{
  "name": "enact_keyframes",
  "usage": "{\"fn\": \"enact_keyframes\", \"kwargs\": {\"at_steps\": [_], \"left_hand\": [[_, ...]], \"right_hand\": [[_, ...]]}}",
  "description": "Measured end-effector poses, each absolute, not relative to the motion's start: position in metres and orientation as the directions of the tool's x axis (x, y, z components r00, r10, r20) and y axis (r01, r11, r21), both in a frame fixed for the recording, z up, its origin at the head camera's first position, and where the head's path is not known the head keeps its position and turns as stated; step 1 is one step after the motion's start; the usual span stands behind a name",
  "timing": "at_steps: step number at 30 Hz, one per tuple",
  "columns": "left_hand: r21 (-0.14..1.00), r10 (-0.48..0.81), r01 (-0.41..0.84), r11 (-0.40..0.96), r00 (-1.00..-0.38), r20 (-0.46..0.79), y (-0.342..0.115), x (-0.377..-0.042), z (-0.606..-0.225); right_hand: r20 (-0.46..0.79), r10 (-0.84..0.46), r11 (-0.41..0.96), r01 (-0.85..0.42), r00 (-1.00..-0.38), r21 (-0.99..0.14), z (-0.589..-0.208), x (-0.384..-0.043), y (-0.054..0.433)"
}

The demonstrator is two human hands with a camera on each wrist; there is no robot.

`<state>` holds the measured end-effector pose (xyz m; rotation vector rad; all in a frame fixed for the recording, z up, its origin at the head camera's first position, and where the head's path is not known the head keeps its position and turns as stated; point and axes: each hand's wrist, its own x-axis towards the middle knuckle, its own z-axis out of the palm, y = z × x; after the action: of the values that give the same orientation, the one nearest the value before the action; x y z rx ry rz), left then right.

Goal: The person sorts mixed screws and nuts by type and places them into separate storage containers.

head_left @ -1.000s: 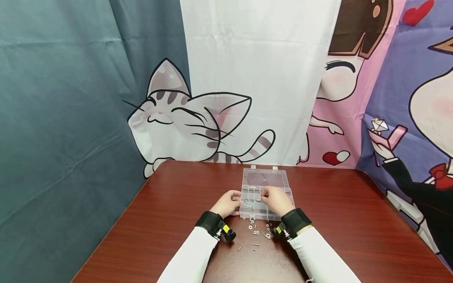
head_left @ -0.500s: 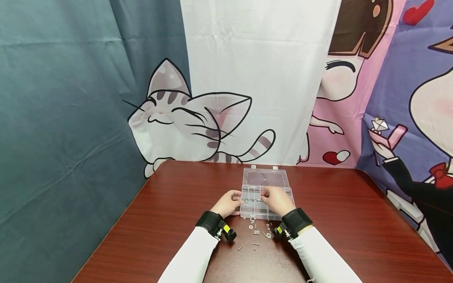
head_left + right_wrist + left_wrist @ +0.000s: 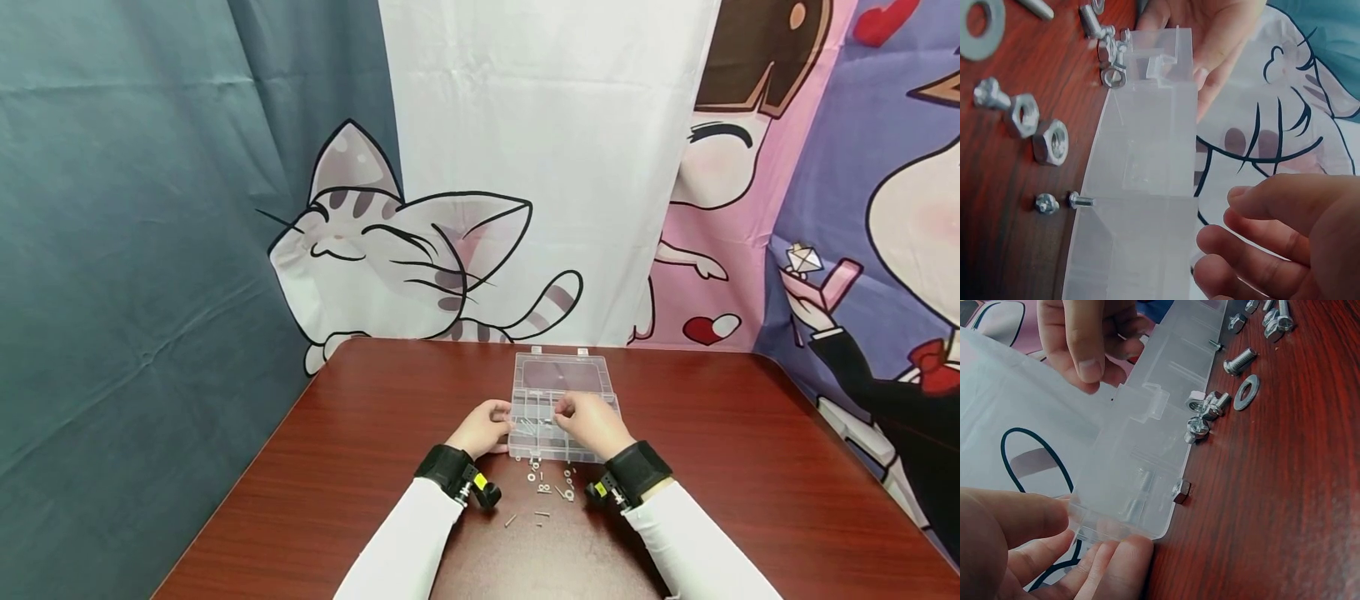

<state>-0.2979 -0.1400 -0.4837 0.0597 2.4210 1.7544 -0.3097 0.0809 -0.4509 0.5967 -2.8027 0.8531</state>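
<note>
A clear plastic compartment box (image 3: 551, 454) lies on the table with its lid (image 3: 562, 373) folded back. My left hand (image 3: 482, 429) grips its left end, thumb at the upper edge and fingers against the side, as the left wrist view shows. Long screws (image 3: 1139, 494) show through the wall near that end. Above the right part of the box hovers my right hand (image 3: 592, 422), fingers loosely bent; in the right wrist view nothing shows between its thumb and fingertips (image 3: 1210, 239). Part of the compartments is hidden beneath it.
Loose hardware lies in front of the box: a flat washer (image 3: 1247, 392), hex nuts (image 3: 1051, 142), short screws (image 3: 991, 94) and a bolt (image 3: 1240, 362). A few longer screws (image 3: 511, 521) lie closer to me. A printed curtain (image 3: 480, 167) hangs behind the table.
My right hand and wrist have shifted slightly to the right over the box. The left hand keeps its place on the box's end. The camera view has tilted slightly.
</note>
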Motion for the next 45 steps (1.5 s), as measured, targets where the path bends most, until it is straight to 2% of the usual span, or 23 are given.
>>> {"fn": "enact_keyframes", "kwargs": {"at_steps": [18, 22, 28, 35, 45], "left_hand": [[0.953, 0.111, -0.055, 0.299, -0.99, -0.092, -0.138, -0.298, -0.485], [0.946, 0.107, -0.059, 0.319, -0.989, -0.098, -0.138, -0.298, -0.486], [0.945, 0.105, -0.056, 0.323, -0.99, -0.094, -0.139, -0.298, -0.486], [0.946, 0.117, -0.058, 0.319, -0.988, -0.1, -0.14, -0.295, -0.483], [0.948, 0.116, -0.055, 0.313, -0.989, -0.096, -0.14, -0.293, -0.482]], "right_hand": [[0.266, -0.453, 0.707, -0.524, -0.851, -0.474, -0.441, -0.272, 0.08], [0.263, -0.509, 0.679, -0.57, -0.819, -0.462, -0.442, -0.265, 0.072], [0.221, -0.619, 0.656, -0.651, -0.754, -0.383, -0.442, -0.255, 0.061], [0.202, -0.681, 0.638, -0.705, -0.704, -0.309, -0.446, -0.249, 0.057], [0.135, -0.724, 0.614, -0.722, -0.676, -0.319, -0.446, -0.246, 0.053]]}}
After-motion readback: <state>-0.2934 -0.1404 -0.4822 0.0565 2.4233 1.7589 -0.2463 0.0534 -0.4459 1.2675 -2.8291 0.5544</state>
